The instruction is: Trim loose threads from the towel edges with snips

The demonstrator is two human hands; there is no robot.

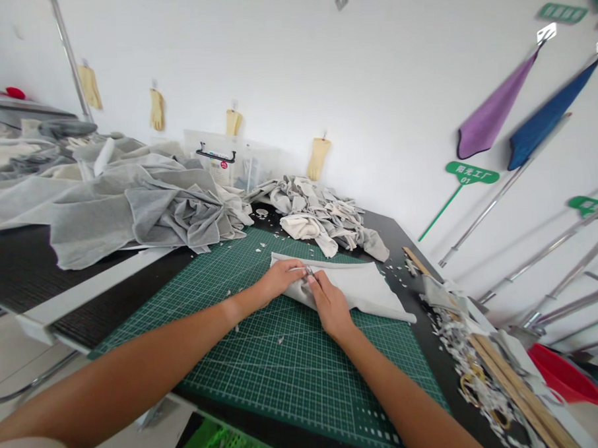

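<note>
White "阳光工厂 01" on a green sign (473, 173) by the wall

The table (21, 269) has a black top, and on it a green cutting mat (266, 371) with white grid lines is lying flat. On this mat there is a pale cloth (368, 284), spread toward the right, and a few small white bits (281, 340) are scattered. At the left, a big heap of grey cloths (95, 226) covers the table and reaches the mat's far edge. Beside it, toward the back, lies a pile of crumpled scraps (323, 213). Along the right edge there are wooden strips (519, 396) and many whitish shreds (460, 352), with some yellow loops (472, 383) among them.
</note>
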